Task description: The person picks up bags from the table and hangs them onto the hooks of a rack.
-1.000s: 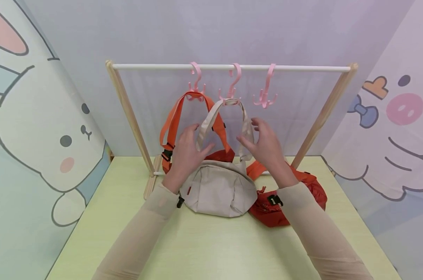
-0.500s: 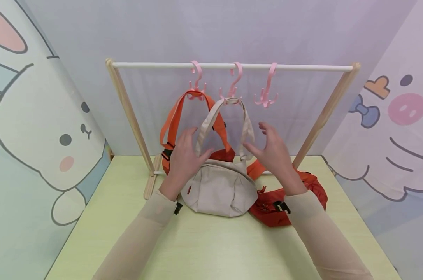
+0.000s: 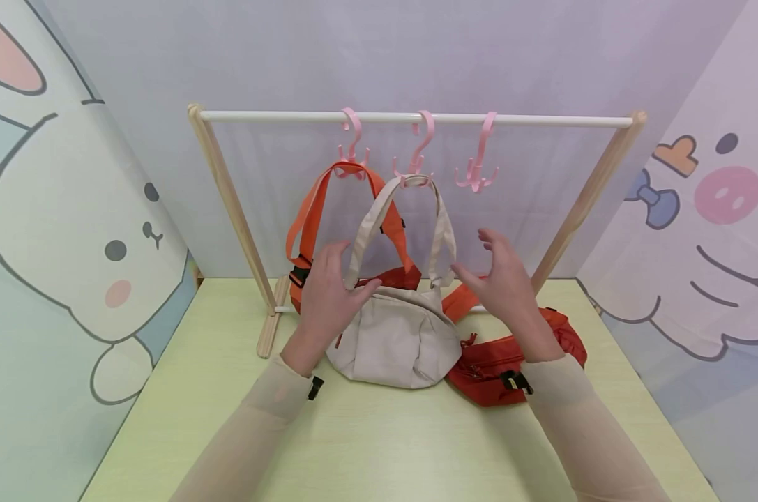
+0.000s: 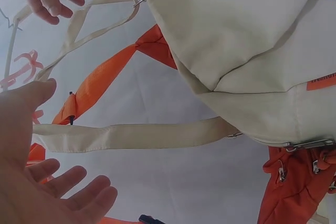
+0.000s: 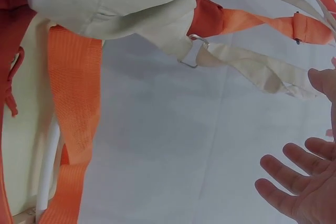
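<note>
A cream bag (image 3: pixel 391 341) hangs by its strap (image 3: pixel 369 222) from the middle pink hook (image 3: pixel 416 164), its body low near the tabletop. My left hand (image 3: pixel 331 296), fingers relaxed and thumb spread, is beside the strap's left side and holds nothing. On the other side my right hand (image 3: pixel 507 282) is spread the same way, its thumb tip close to the strap's right side. Behind the cream bag, a red bag with an orange strap (image 3: pixel 309 216) hangs from the left pink hook (image 3: pixel 352 153); its body is mostly hidden.
A second red bag (image 3: pixel 491 369) lies on the table at the right, partly under my right forearm. The third pink hook (image 3: pixel 477 167) carries nothing. A white rail (image 3: pixel 259 116) on wooden posts (image 3: pixel 586 202) holds the hooks.
Both hands have drawn back and down from the cream strap, the right one also moving to the right. The cream bag stays hanging where it was.
</note>
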Action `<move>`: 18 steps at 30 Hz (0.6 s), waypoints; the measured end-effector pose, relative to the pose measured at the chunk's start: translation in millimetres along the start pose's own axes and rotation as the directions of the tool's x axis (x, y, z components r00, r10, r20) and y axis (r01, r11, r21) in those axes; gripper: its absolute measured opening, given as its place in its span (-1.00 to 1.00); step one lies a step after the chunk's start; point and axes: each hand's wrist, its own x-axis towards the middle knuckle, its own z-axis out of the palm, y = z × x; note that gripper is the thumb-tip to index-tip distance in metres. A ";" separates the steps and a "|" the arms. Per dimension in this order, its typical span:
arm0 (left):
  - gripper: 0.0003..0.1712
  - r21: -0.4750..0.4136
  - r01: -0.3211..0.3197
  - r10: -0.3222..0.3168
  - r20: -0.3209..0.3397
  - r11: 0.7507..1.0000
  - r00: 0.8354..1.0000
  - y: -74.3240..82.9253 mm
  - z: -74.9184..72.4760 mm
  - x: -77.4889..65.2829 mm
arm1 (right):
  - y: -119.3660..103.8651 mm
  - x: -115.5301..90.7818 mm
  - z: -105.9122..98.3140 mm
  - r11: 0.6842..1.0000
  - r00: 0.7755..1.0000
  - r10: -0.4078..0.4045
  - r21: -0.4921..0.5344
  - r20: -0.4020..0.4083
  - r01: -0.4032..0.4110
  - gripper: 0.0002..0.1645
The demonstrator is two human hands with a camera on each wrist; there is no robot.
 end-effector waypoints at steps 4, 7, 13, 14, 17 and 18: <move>-0.09 -0.017 -0.020 0.020 -0.010 1.000 1.000 -0.3 0.9 -6.1 | 7.6 -4.6 -0.6 1.000 1.000 0.022 -0.009 -0.003 -0.022 -0.04; -0.10 -0.005 -0.041 0.041 -0.013 0.999 0.999 -0.4 1.7 -10.0 | 11.5 -6.7 -0.4 1.000 1.000 0.029 -0.012 -0.007 -0.029 -0.07; -0.10 0.005 -0.031 0.031 0.000 1.000 1.000 1.3 3.5 -16.5 | 20.4 -9.1 1.3 0.999 0.999 0.035 -0.036 -0.005 -0.035 -0.12; -0.10 0.002 -0.029 0.029 0.002 1.000 1.000 2.1 3.9 -17.4 | 22.0 -9.5 1.5 0.999 0.999 0.036 -0.041 -0.003 -0.036 -0.12; -0.12 0.006 -0.032 0.032 0.014 0.999 0.999 4.9 5.8 -20.3 | 28.6 -10.7 3.0 0.998 0.999 0.044 -0.052 0.007 -0.044 -0.12; -0.12 0.010 -0.034 0.034 0.022 0.999 0.999 6.0 6.4 -21.4 | 30.9 -11.0 3.6 0.997 0.999 0.048 -0.056 0.011 -0.048 -0.12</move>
